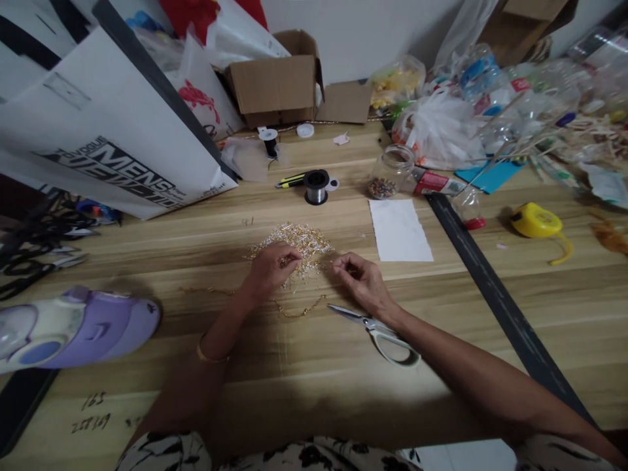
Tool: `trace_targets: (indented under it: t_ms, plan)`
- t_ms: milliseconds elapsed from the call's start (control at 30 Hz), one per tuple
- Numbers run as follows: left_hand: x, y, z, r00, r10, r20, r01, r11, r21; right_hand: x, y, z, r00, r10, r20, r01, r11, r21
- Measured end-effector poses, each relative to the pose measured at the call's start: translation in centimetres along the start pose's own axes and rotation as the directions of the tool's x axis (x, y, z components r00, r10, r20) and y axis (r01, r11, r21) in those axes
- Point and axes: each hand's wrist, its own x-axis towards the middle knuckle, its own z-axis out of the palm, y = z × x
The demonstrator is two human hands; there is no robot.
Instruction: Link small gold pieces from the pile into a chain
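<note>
A heap of small gold and silver beads [307, 239] lies on the wooden table. My left hand [273, 267] is at the heap's near left edge, thumb and forefinger pinched together. To the right of the heap my right hand [360, 278] is also pinched. Whatever sits between the fingertips of either hand is too small to make out. Just below the heap a thin gold beaded chain [301, 314] curves across the wood, passing partly behind my left wrist. Scissors [377, 330] with pale handles lie by my right wrist, blades pointing left.
Beyond the heap stand a spool of silver wire [316, 188], a yellow cutter [290, 180] and a jar of beads [390, 171]. White paper [400, 229], a dark strip [490, 281] and a yellow tape measure [537, 221] lie right. A purple steam iron [98, 327] and pliers [63, 261] are left.
</note>
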Motion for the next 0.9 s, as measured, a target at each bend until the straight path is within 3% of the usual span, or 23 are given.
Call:
trace_targets:
  t_ms: [500,900]
  plan:
    - [-0.3,-1.5,-1.2,0.967,0.026,0.254,-0.063,0.988,0.138,-0.1,-0.3,0.1,0.999,0.033,0.022,-0.034,0.999,0.029]
    - [-0.6,-0.2,-1.3,0.931,0.017,0.364,-0.122,0.955,0.269,-0.2,-0.2,0.2,0.999,0.028,0.037,-0.028,0.999,0.022]
